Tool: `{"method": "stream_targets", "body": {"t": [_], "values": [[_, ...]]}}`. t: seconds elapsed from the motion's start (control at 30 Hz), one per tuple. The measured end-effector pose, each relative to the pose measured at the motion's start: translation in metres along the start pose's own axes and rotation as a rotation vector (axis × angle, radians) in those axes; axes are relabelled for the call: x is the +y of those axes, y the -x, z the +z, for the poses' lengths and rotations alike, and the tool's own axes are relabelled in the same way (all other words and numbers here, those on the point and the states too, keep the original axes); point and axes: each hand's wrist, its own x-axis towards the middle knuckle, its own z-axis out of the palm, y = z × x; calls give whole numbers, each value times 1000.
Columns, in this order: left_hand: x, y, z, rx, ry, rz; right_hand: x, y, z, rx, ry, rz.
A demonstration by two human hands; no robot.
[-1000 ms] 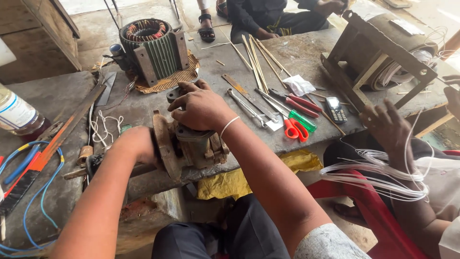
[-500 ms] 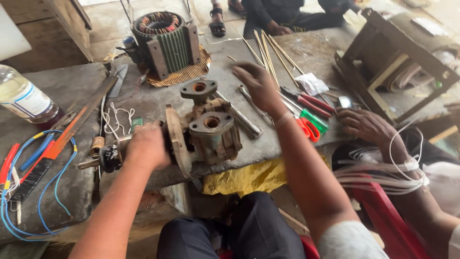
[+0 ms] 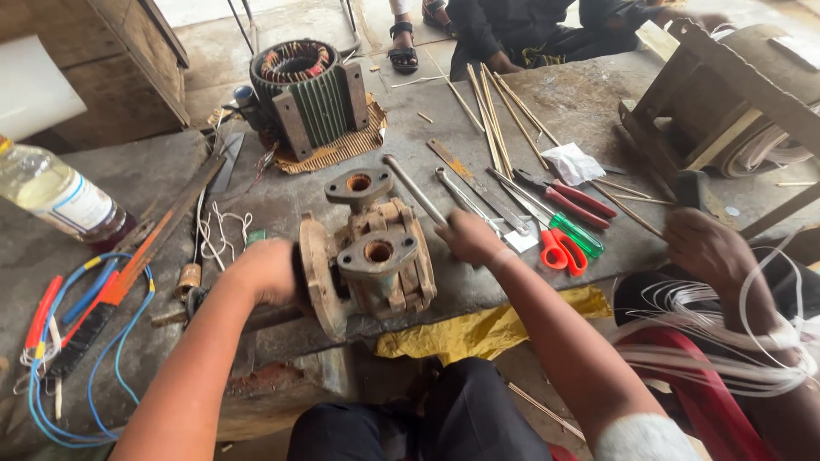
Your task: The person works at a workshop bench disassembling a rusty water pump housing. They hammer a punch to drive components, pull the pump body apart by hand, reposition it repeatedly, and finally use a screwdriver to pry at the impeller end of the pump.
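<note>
A rusty cast-iron pump body (image 3: 376,265) with two round ports lies on the grey bench (image 3: 547,94) in front of me. My left hand (image 3: 269,271) grips its round flange on the left side. Just right of the pump, my right hand (image 3: 465,237) is closed around the near end of a long steel bar (image 3: 414,189). The bar slants up and to the left across the bench, past the pump's upper port.
A green motor stator (image 3: 307,85) stands behind the pump. Spanners, red pliers (image 3: 572,198), a green screwdriver (image 3: 574,232) and orange scissors (image 3: 559,252) lie to the right. Another person's hand (image 3: 709,248) handles white wire there. A bottle (image 3: 51,192) and blue cables (image 3: 81,341) sit left.
My right hand left the top of the pump, reached toward the tools on the right, and now grips the steel bar beside the pump. My left hand stayed on the flange.
</note>
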Motion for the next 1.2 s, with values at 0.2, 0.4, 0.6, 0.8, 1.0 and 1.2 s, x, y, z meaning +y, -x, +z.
{"method": "stream_targets", "body": {"t": [0.2,0.4,0.6,0.8,1.0,1.2], "values": [[0,1,-2,-81,-70,60,40,96,8,21,-1222,227],[4,7,-6,-75,-25,45,51,131,-42,470,-1265,306],[9,12,-10,-50,-118,111,42,146,29,187,-1273,233],[9,14,-12,-86,3,27,6,159,61,-14,-1295,335],[7,13,-8,-51,-63,52,28,129,38,-115,-858,188],[9,11,-10,-44,-77,29,41,36,14,294,12,-9]]}}
